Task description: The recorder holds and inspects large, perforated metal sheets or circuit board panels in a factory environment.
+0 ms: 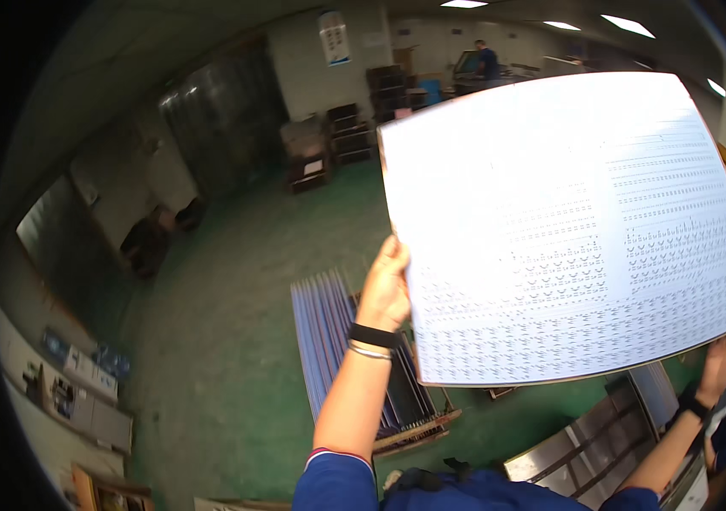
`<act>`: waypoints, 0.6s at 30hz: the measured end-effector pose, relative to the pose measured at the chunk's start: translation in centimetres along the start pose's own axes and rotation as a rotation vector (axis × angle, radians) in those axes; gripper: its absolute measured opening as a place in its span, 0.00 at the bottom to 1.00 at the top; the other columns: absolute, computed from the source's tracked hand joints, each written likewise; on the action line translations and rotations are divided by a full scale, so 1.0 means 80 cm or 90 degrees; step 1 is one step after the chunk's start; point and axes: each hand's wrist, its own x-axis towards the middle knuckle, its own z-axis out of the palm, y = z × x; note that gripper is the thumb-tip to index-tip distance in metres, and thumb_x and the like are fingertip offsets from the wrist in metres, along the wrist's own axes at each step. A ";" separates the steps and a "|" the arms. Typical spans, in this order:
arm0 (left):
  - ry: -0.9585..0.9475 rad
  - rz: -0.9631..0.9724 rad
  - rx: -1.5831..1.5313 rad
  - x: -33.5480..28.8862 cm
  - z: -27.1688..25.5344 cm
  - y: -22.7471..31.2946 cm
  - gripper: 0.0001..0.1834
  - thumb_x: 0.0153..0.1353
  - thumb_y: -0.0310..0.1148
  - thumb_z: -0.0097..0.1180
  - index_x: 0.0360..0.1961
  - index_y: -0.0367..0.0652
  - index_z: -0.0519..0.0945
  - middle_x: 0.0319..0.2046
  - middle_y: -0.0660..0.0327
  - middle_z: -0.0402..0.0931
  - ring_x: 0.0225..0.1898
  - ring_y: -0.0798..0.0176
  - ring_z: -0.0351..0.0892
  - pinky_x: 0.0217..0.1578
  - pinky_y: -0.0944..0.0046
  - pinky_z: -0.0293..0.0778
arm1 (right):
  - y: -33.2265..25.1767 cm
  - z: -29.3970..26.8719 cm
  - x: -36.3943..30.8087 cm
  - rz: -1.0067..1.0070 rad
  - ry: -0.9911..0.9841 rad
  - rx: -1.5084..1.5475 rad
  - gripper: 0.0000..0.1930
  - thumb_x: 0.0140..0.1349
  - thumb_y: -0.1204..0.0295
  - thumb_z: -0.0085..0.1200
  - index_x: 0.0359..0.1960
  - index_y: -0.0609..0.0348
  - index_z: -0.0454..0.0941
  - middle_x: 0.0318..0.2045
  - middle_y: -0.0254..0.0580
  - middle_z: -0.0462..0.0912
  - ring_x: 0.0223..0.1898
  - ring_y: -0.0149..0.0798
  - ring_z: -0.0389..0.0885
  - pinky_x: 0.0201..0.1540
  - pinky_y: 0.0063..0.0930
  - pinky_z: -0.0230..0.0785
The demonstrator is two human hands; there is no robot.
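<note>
A large, thin white panel (pixel 507 213) with rows of small dark marks is held up in front of me, tilted, filling the right half of the head view. My left hand (pixel 387 289) is closed on its left edge, with the thumb at the edge and the other fingers partly hidden. At the lower right corner my right hand (pixel 723 364) bears the panel's bottom edge; some fingers are hidden behind it, and one digit sticks out. Black bands circle both wrists.
Below my left forearm stands a rack (pixel 418 433) of upright panels. A metal-topped surface (pixel 563 460) with dark strips lies at lower right. Stacked dark crates (pixel 347 136) stand by the far wall, where another person (pixel 487 64) works. Boxes (pixel 90 375) line the left wall.
</note>
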 end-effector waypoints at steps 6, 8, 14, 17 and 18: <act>0.145 -0.014 -0.280 -0.056 -0.007 -0.104 0.16 0.70 0.34 0.41 0.57 0.49 0.66 0.54 0.64 0.71 0.54 0.65 0.71 0.55 0.59 0.70 | 0.270 0.166 0.026 0.152 0.151 -0.446 0.52 0.56 0.43 0.53 0.69 0.67 0.40 0.63 0.52 0.60 0.61 0.45 0.65 0.64 0.40 0.53; 0.187 -0.047 -0.323 -0.079 -0.007 -0.117 0.17 0.70 0.35 0.41 0.59 0.51 0.64 0.55 0.64 0.69 0.56 0.66 0.69 0.58 0.56 0.67 | 0.319 0.193 0.034 0.102 0.213 -0.528 0.38 0.64 0.63 0.48 0.67 0.71 0.43 0.60 0.50 0.64 0.50 0.35 0.71 0.50 0.27 0.65; 0.182 -0.301 -0.066 -0.160 -0.085 -0.133 0.20 0.69 0.45 0.44 0.55 0.45 0.68 0.52 0.56 0.71 0.49 0.57 0.75 0.50 0.56 0.72 | 0.349 0.218 0.069 0.109 0.162 -0.578 0.24 0.66 0.75 0.42 0.62 0.75 0.56 0.41 0.42 0.74 0.29 0.22 0.69 0.33 0.15 0.60; 0.414 -0.197 0.445 -0.200 -0.190 -0.124 0.16 0.68 0.40 0.44 0.41 0.37 0.77 0.37 0.56 0.80 0.34 0.61 0.81 0.32 0.63 0.77 | 0.365 0.240 0.077 0.200 0.036 -0.634 0.20 0.65 0.76 0.45 0.57 0.75 0.64 0.23 0.32 0.76 0.18 0.19 0.63 0.21 0.15 0.54; 0.475 -0.056 0.810 -0.215 -0.233 -0.122 0.14 0.66 0.37 0.47 0.36 0.38 0.79 0.35 0.55 0.81 0.31 0.59 0.80 0.30 0.62 0.75 | 0.378 0.249 0.076 0.215 0.024 -0.629 0.20 0.65 0.76 0.45 0.57 0.74 0.64 0.23 0.34 0.76 0.19 0.19 0.65 0.21 0.16 0.56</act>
